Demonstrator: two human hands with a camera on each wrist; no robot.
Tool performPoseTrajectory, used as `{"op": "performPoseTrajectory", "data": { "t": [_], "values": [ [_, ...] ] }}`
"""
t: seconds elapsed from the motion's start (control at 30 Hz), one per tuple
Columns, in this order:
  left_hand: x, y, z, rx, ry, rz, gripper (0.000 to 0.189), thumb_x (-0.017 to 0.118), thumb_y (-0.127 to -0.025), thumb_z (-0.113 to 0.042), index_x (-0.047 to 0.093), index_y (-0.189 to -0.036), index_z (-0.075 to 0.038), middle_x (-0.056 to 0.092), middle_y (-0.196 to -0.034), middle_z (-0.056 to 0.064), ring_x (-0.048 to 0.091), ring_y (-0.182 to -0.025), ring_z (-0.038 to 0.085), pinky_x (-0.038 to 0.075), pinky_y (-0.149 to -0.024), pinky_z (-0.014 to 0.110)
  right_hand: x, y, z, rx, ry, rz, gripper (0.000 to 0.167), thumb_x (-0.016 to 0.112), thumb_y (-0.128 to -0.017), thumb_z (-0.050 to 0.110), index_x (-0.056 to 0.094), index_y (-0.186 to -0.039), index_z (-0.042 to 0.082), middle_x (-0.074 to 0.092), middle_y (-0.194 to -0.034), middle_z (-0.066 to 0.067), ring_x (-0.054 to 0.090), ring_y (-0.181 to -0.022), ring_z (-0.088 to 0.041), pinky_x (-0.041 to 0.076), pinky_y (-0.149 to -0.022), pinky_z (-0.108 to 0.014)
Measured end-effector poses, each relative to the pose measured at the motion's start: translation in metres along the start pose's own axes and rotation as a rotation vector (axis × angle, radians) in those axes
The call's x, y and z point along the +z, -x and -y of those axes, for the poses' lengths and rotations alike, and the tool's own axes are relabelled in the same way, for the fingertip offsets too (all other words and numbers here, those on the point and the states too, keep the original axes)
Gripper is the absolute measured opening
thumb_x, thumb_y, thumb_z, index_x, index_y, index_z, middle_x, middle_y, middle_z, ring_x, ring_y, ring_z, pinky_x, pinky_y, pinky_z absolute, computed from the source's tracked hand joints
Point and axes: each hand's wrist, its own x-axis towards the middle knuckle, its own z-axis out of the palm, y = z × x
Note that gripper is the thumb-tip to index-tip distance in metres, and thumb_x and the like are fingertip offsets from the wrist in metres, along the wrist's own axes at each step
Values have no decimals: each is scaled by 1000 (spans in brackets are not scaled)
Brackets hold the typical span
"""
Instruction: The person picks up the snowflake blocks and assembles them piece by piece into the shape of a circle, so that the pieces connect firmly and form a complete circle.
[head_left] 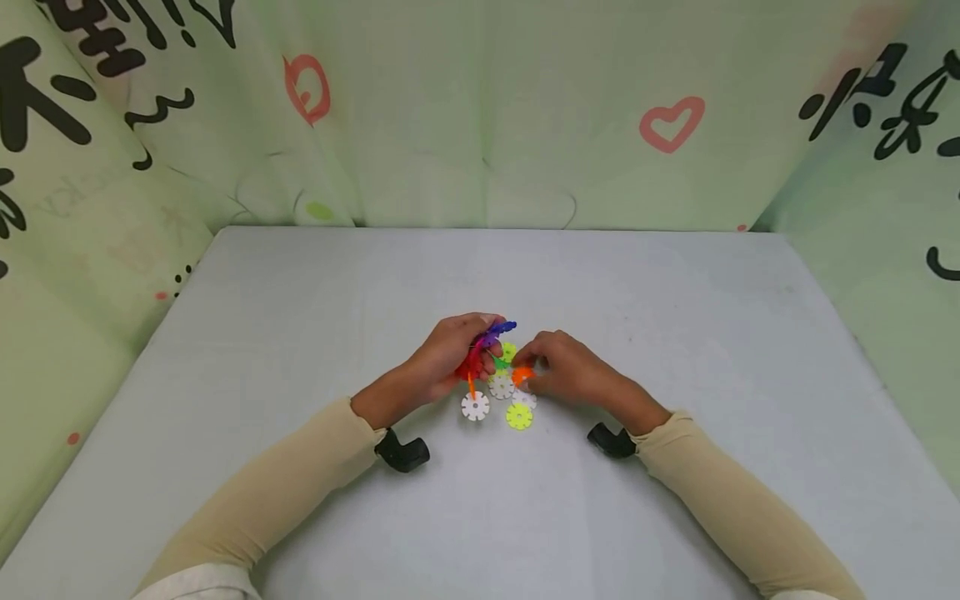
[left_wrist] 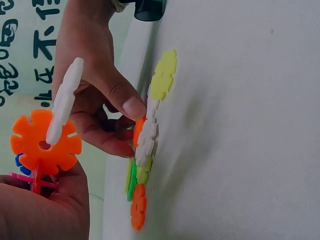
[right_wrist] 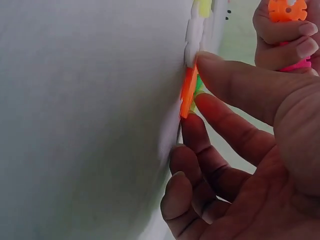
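My left hand holds a cluster of joined, notched plastic snowflake discs. Red and blue-purple discs show at its fingers in the head view. An orange disc sticks out of the cluster, with a white disc slotted onto it edgeways. To the right, my right hand pinches a loose orange disc between thumb and fingertips, at the small pile on the table. That orange disc overlaps a white disc in the pile. Part of the cluster is hidden inside the left hand.
More loose discs lie close together: a yellow one nearest me, a green one and another orange one. They rest on a white-covered table. Pale green printed curtains stand behind and at both sides.
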Motion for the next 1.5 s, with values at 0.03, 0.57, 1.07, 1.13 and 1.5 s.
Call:
{"op": "performPoseTrajectory", "data": {
  "t": [0.03,0.57,1.07,1.13,1.5],
  "values": [
    [0,0,0,-5,4,8,33,39,-106,-23,53,-128,-3,59,-85,10,56,-58,14,52,-58,22,0,0,0,-4,15,5,26,78,-82,8,72,-106,2,66,-99,-3,54,-89,-20,46,-77,-34],
    [0,2,0,-55,-11,26,51,57,-99,-35,50,-123,10,52,-76,4,49,-57,12,46,-52,18,-16,5,-5,50,12,-49,22,59,-91,1,73,-108,-1,70,-100,-8,57,-87,-21,48,-76,-34],
    [1,4,0,-78,-64,53,42,55,-101,-26,54,-126,7,53,-75,4,47,-57,11,43,-50,18,-35,3,7,97,-179,-233,14,66,-92,7,72,-101,-1,71,-94,-9,65,-83,-23,52,-72,-34],
    [1,4,-1,-77,-79,60,41,54,-101,-26,53,-125,7,54,-75,4,47,-56,11,43,-50,18,-35,3,8,80,-178,-238,15,67,-92,7,73,-103,-1,71,-96,-9,65,-83,-21,52,-73,-34],
    [2,6,-2,-73,-110,93,42,53,-102,-26,51,-125,9,54,-78,7,48,-55,12,41,-48,20,-37,0,15,85,-336,-272,20,69,-91,9,71,-108,0,71,-90,-8,66,-84,-35,53,-69,-29]
  ]
}}
